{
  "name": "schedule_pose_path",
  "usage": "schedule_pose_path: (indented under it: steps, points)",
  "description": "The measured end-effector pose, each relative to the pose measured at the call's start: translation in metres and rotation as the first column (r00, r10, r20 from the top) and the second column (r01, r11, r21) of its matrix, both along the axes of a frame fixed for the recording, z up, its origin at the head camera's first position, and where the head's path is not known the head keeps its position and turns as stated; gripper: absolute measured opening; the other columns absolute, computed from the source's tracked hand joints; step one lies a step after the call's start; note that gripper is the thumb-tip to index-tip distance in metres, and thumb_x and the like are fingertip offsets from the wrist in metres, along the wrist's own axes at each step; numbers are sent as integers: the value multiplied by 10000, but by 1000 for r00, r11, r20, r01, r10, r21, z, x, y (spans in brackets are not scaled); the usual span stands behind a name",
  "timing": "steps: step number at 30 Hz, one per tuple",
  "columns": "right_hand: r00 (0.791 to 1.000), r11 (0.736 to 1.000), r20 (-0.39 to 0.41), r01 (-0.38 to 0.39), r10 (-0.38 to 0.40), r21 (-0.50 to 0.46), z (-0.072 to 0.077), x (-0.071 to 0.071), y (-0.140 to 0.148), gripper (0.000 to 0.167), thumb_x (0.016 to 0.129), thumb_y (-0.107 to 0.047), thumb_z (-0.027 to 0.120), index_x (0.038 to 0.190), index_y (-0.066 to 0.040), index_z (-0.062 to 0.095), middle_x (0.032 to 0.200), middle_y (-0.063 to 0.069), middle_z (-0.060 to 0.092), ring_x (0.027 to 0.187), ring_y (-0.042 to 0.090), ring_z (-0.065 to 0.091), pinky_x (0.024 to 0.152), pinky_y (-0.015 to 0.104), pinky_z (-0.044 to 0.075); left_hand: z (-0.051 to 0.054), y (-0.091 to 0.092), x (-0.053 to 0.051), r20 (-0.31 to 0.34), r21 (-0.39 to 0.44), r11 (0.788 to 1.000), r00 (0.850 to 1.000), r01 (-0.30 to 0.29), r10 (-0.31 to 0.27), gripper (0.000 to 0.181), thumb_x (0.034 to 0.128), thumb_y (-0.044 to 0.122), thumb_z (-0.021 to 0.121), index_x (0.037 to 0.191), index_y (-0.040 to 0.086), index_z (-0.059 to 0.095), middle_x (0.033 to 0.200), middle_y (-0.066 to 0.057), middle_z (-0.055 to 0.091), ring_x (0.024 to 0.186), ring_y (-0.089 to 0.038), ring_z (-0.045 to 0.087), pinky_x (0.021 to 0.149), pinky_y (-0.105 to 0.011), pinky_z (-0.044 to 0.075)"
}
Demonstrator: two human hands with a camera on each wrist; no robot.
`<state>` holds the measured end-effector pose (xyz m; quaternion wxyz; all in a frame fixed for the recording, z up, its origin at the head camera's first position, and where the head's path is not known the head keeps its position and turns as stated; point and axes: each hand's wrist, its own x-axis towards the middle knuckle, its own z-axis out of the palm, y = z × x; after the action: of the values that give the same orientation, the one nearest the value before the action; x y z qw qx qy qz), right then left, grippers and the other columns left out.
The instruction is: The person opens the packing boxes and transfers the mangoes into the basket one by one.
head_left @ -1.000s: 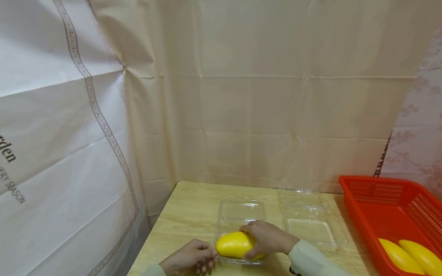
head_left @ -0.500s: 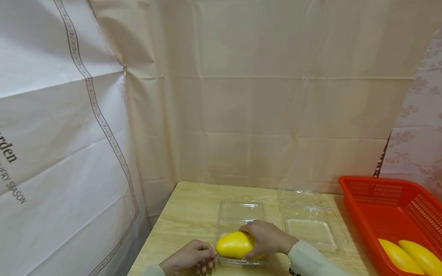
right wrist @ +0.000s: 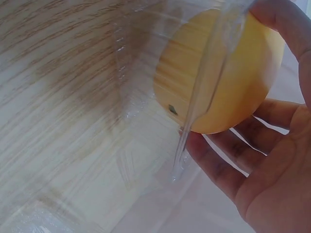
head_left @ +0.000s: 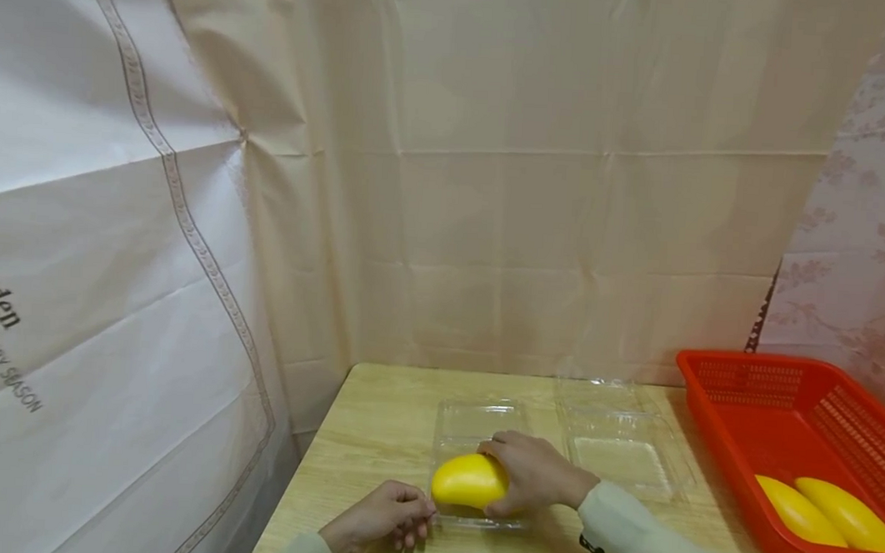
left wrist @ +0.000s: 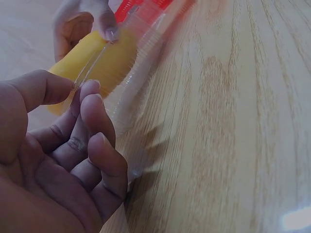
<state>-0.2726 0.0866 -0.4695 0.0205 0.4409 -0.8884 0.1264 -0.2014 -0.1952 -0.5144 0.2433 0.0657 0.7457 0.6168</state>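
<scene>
A yellow mango [head_left: 468,480] is gripped at its right end by my right hand [head_left: 536,473], fingers over the far side and thumb on the near side. It hangs over the near half of a clear plastic clamshell box [head_left: 480,420], whose other half lies opened out behind. My left hand [head_left: 388,512] pinches the box's near left rim between thumb and forefinger. In the left wrist view, the rim crosses in front of the mango [left wrist: 92,58]. The right wrist view shows a small dark stem mark on the mango [right wrist: 218,73], partly behind the clear wall.
A second clear box [head_left: 616,461] lies opened out to the right. Beyond it stands a red plastic basket [head_left: 742,434] with two yellow mangoes [head_left: 851,513] in its near end. Beige cloth [head_left: 490,229] hangs behind the wooden table [head_left: 375,407].
My right hand has raised the mango slightly, and a gap now shows between it and the box's near rim. The left hand keeps its pinch in the same place.
</scene>
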Motion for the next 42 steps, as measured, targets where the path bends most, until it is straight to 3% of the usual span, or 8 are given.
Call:
schedule_pose_path:
  steps: [8,16,28,42]
  points:
    - [1000,999,16,26,-25,-32,5,1,2,736,724,-550,859,1296,-138,649,1117,-54,602,949,91,542,714,299,504,1,1,0,-11,-15,1000,1000,-12,12,264,1037,234,622,983,-1,731,766,0,686,572,-72,547,515,-194,425]
    - [999,997,-36,38,-40,-61,9,2,3,736,711,-533,872,1287,-130,655,1098,-45,603,927,95,540,684,272,496,0,0,-1,-10,-14,1000,1000,-10,10,274,1046,231,609,995,-11,727,760,4,685,562,-69,542,507,-191,420]
    - [998,997,-52,40,-44,-70,8,0,7,723,721,-533,881,1284,-137,657,1094,-48,597,903,88,528,670,266,491,0,0,1,-6,-6,1000,1000,-11,11,275,1044,230,607,993,-13,725,760,4,672,569,-78,544,516,-201,419]
    - [994,995,-99,41,-50,-86,19,1,10,709,722,-521,880,1272,-132,660,1079,-43,601,893,99,530,671,262,497,2,-3,2,-19,18,1000,1000,8,-7,300,1037,250,622,1011,-36,710,769,0,673,578,-79,553,525,-199,431]
